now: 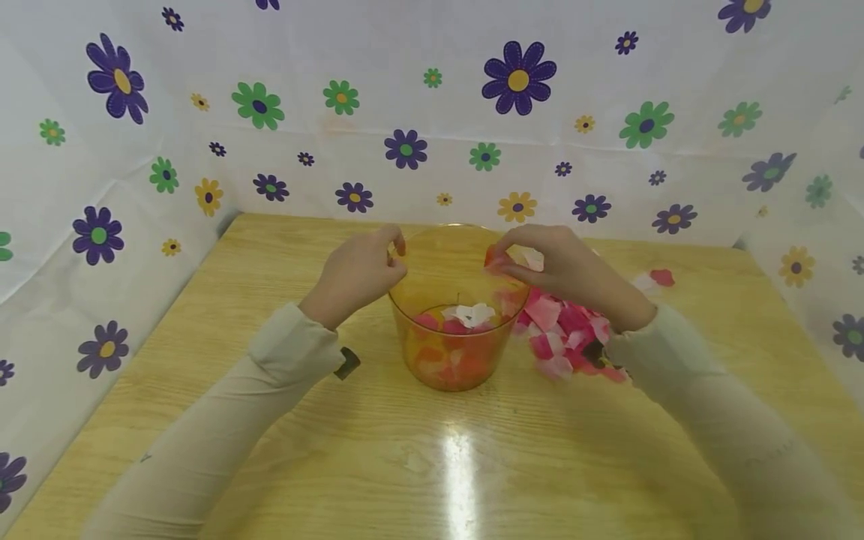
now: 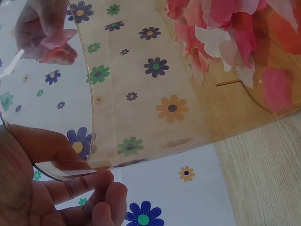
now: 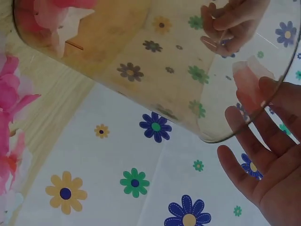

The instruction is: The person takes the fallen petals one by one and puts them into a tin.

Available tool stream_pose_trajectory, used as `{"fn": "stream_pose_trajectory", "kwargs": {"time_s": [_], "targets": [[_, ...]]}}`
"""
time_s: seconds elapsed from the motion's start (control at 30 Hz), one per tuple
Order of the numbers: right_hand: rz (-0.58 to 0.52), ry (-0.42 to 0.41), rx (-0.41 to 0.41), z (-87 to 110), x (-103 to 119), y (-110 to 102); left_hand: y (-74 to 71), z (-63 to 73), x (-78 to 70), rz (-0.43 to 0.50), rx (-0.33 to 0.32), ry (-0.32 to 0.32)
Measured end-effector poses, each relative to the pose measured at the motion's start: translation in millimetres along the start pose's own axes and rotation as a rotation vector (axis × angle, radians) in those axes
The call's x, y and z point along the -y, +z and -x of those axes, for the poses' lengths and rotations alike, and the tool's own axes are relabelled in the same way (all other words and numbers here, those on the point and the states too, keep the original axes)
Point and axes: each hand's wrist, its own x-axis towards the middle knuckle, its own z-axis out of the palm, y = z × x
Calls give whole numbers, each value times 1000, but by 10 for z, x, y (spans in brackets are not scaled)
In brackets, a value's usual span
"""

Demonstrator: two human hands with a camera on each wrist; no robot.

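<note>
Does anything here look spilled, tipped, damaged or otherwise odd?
Nothing looks tipped or damaged; the amber container stands upright. Mildly untidy: loose petals heaped on the table to its right, with a pink petal farther back, outside the visible heap. Spilled or placed is unclear.

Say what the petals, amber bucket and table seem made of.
Petals: probably thin matte fabric, possibly paper, judging by the soft, curling edges.
Bucket: glossy, likely rigid plastic, though glass is possible; petals show through its wall.
Table: glossy wood or wood-look laminate; grain lines and a bright reflection show.

Smooth, glossy plastic-looking tub (image 1: 439,262) — matt, cloth-like petals (image 1: 574,326) — shiny wood-grained tabletop (image 1: 324,450).
</note>
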Motion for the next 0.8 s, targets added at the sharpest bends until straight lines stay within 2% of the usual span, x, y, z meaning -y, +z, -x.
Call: {"fn": "stream_pose_trajectory", "kwargs": {"time_s": [0.1, 0.27, 0.37, 0.53, 0.67, 0.8], "targets": [[-18, -21, 30, -1, -2, 62, -1, 0, -11, -7, 6, 3], [-14, -27, 30, 35, -12, 53, -11, 5, -18, -5, 12, -9], [-9, -24, 0, 79, -17, -10, -10, 5, -22, 0, 12, -9], [23, -1, -113, 186, -54, -188, -1, -1, -29, -1, 10, -3], [49, 69, -166, 306, -133, -328, -7, 0, -40, -4, 8, 2], [75, 206, -189, 457, -295, -413, -8, -1, -42, -4, 8, -1]]}}
